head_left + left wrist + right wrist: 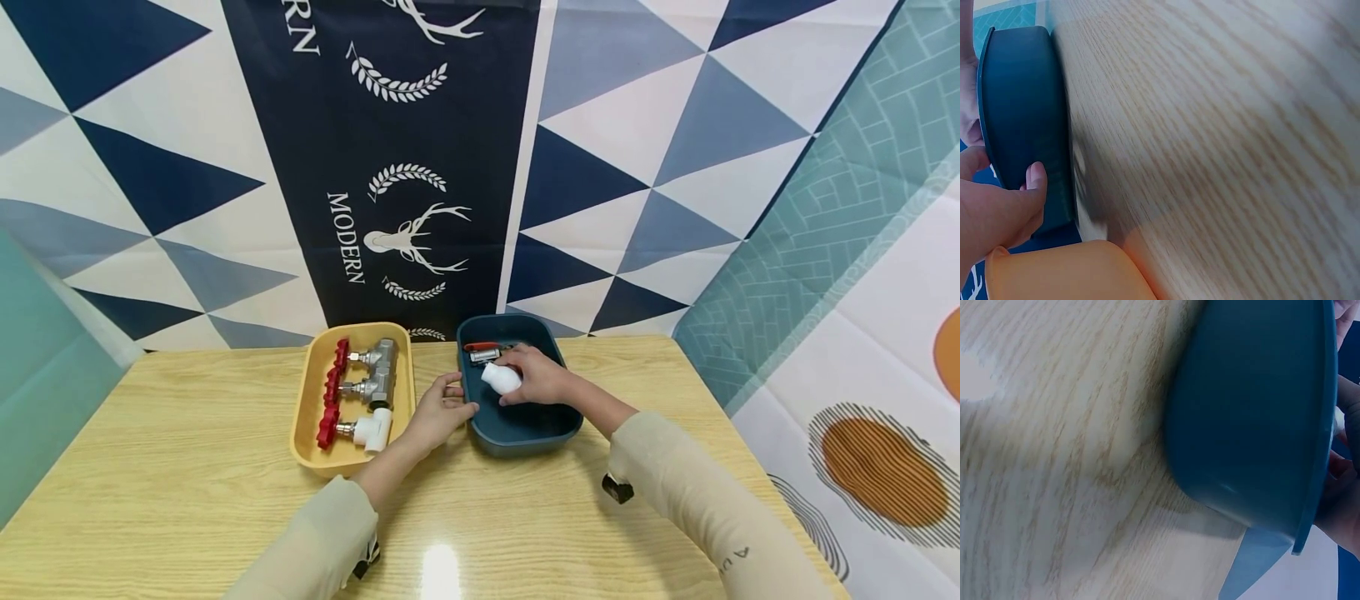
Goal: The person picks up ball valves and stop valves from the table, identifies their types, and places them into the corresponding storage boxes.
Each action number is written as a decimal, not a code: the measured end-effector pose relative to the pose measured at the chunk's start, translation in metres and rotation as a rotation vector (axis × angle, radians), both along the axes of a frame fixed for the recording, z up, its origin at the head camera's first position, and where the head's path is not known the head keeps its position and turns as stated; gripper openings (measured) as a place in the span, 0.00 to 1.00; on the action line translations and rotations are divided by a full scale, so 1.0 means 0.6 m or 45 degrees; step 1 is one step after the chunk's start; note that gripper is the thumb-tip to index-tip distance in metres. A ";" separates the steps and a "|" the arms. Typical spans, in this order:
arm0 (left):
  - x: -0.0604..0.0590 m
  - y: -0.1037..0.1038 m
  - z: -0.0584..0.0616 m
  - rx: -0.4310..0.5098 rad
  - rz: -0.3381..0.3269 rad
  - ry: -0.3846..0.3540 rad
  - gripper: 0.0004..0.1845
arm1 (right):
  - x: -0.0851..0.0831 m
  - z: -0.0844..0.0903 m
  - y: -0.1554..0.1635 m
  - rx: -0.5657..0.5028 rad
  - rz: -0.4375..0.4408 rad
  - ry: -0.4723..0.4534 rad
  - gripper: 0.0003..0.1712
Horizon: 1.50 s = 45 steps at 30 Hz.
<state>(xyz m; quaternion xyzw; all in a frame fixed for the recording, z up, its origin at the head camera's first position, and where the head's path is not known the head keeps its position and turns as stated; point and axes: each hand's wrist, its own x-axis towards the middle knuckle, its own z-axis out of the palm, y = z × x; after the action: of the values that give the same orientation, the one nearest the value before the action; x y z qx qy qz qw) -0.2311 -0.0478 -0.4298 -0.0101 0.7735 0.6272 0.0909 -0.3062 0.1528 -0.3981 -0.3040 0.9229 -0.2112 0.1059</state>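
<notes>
My right hand [536, 375] reaches into the dark blue bin [517, 446] and grips a smooth, rounded white piece, like a plastic pipe fitting [501, 379]. Behind that piece, a metal fitting [484, 356] and a red-handled item [482, 345] lie at the bin's far end. At the bin's left wall, my left hand [438, 412] holds the rim, thumb at the edge and fingers against the outer side. The left wrist view shows these fingers [1036, 178] on the blue wall. In the right wrist view, the bin's wall hides most of the right hand [1347, 487].
Left of the blue bin stands a yellow bin [300, 417]. It holds metal valve fittings [382, 371] with red handles [327, 427] and a white tee fitting [372, 431]. Both bins sit on a wooden table [187, 467], against a patterned cloth backdrop [420, 125].
</notes>
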 end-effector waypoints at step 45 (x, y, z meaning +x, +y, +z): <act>0.002 -0.002 0.002 -0.013 -0.015 -0.013 0.30 | -0.008 -0.040 -0.010 0.003 -0.031 -0.003 0.34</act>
<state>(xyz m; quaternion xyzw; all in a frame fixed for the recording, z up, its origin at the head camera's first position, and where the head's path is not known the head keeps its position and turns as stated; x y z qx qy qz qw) -0.2302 -0.0488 -0.4285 -0.0091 0.7763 0.6226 0.0986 -0.3111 0.1465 -0.4220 -0.2924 0.9266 -0.2117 0.1049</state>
